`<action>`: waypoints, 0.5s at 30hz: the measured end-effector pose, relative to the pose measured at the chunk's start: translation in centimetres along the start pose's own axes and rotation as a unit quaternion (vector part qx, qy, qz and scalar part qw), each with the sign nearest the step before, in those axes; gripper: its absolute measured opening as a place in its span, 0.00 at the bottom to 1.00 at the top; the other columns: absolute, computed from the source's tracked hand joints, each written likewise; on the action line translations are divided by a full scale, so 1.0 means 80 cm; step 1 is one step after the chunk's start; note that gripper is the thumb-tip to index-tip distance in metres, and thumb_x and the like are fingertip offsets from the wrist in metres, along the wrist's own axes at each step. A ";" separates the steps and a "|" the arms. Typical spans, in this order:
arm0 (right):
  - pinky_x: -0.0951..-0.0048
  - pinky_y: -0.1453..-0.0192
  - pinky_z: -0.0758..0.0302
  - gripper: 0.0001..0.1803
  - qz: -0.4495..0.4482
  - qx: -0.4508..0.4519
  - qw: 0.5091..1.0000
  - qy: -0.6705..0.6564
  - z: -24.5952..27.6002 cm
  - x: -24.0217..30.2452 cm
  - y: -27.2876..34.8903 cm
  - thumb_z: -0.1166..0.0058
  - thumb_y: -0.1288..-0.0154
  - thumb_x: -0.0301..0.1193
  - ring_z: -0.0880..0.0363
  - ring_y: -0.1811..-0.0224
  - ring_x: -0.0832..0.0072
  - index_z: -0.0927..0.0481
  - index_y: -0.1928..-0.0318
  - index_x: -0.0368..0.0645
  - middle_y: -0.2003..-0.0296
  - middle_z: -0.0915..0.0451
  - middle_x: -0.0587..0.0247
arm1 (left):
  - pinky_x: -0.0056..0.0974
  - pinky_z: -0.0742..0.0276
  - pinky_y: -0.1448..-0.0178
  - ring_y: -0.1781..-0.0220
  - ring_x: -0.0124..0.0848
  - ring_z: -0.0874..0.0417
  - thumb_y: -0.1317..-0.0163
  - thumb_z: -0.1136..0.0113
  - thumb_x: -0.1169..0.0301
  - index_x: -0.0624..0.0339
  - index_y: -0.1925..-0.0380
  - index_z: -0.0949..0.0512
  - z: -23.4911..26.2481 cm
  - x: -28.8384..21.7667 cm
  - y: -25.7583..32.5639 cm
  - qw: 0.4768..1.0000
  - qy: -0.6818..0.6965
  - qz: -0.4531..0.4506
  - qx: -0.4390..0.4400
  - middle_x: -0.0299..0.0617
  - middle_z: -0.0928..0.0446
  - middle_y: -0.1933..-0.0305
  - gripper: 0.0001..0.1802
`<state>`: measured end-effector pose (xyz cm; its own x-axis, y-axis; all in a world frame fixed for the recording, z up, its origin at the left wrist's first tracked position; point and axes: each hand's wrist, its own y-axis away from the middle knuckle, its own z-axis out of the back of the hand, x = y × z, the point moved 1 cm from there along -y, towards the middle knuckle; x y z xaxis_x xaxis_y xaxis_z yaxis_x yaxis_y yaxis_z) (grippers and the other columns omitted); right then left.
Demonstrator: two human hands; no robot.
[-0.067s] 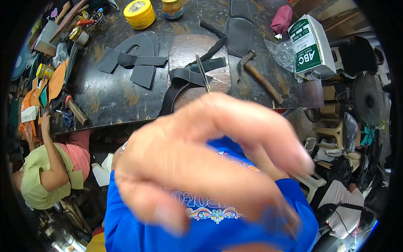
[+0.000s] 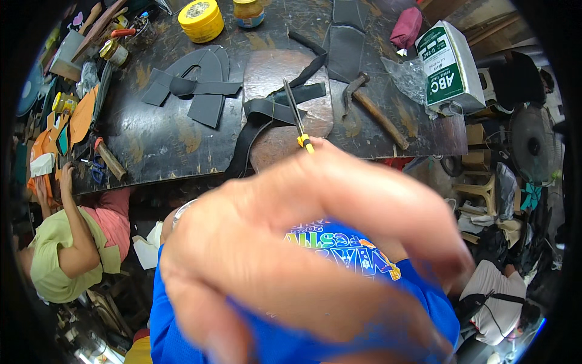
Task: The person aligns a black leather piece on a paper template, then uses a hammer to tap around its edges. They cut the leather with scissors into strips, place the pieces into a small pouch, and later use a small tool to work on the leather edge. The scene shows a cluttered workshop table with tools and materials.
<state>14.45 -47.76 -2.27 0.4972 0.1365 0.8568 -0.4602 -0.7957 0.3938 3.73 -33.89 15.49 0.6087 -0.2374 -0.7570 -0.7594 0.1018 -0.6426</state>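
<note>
ok so most of the view rn is one big blurry hand, prob the left hand point(image 2: 242, 224) tbh, right up near the lens. Fingers and thumb look apart, nothing in its grip afaict. Right hand's hidden behind it, so can't tell if it's clamped on anything.

Scissors point(image 2: 298, 118) poke out past the knuckles, thin blades a bit apart, tips away from the person, over a black strap point(image 2: 273, 111) that's on a worn wooden board point(image 2: 267, 67). Board's prob there to spare the workbench point(image 2: 151, 145), imo.

Claw hammer point(image 2: 381, 121) lies just right of the board, handle angled twd the person, so prob put for an easy grab. Black cut-out pieces point(image 2: 209, 88) sit left, yellow tub point(image 2: 201, 21) further back, prob to keep the middle free fwiw.
</note>
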 end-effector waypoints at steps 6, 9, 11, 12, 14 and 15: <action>0.83 0.76 0.31 0.34 -0.029 -0.010 1.000 0.007 0.003 0.012 0.015 0.30 0.38 0.30 0.24 0.78 0.84 0.30 0.34 0.39 0.72 0.19 0.67 | 0.46 0.26 0.38 0.44 0.46 0.20 0.30 0.45 0.58 0.70 0.56 0.19 -0.043 0.009 -0.019 0.998 0.045 -0.022 0.036 0.55 0.23 0.47 0.22; 0.83 0.76 0.31 0.34 -0.016 -0.004 1.000 0.003 0.000 0.012 0.015 0.30 0.38 0.31 0.24 0.78 0.84 0.30 0.34 0.39 0.72 0.19 0.67 | 0.45 0.25 0.39 0.45 0.45 0.20 0.30 0.45 0.59 0.69 0.57 0.19 -0.054 0.012 -0.022 0.997 0.059 -0.027 0.043 0.54 0.23 0.48 0.20; 0.83 0.76 0.30 0.34 -0.015 -0.004 1.000 -0.002 -0.002 0.009 0.014 0.30 0.37 0.31 0.24 0.78 0.84 0.30 0.34 0.39 0.72 0.19 0.67 | 0.45 0.25 0.40 0.46 0.45 0.20 0.31 0.45 0.60 0.69 0.57 0.19 -0.059 0.014 -0.023 0.996 0.064 -0.027 0.048 0.53 0.23 0.49 0.19; 0.83 0.76 0.30 0.34 -0.010 0.002 1.000 -0.004 -0.001 0.008 0.014 0.30 0.37 0.31 0.24 0.78 0.84 0.30 0.33 0.39 0.72 0.19 0.67 | 0.45 0.25 0.40 0.46 0.44 0.19 0.31 0.45 0.61 0.68 0.57 0.19 -0.064 0.016 -0.025 0.996 0.073 -0.029 0.051 0.53 0.23 0.49 0.19; 0.83 0.75 0.30 0.35 -0.021 0.000 1.000 0.000 -0.001 0.006 0.015 0.30 0.37 0.31 0.24 0.78 0.83 0.31 0.33 0.39 0.72 0.19 0.67 | 0.45 0.25 0.41 0.47 0.44 0.19 0.31 0.44 0.62 0.68 0.58 0.19 -0.070 0.017 -0.026 0.996 0.072 -0.031 0.052 0.52 0.23 0.50 0.17; 0.83 0.75 0.30 0.35 -0.018 0.006 1.000 -0.004 -0.001 0.006 0.016 0.30 0.37 0.31 0.23 0.78 0.83 0.31 0.33 0.39 0.72 0.19 0.67 | 0.45 0.24 0.41 0.48 0.44 0.19 0.31 0.44 0.62 0.68 0.58 0.20 -0.073 0.018 -0.027 0.996 0.072 -0.034 0.050 0.52 0.23 0.50 0.17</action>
<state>14.08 -48.66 -1.33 0.5183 0.1602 0.8401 -0.4330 -0.7980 0.4193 4.87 -40.08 16.48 0.6129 -0.3823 -0.6915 -0.6867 0.1752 -0.7055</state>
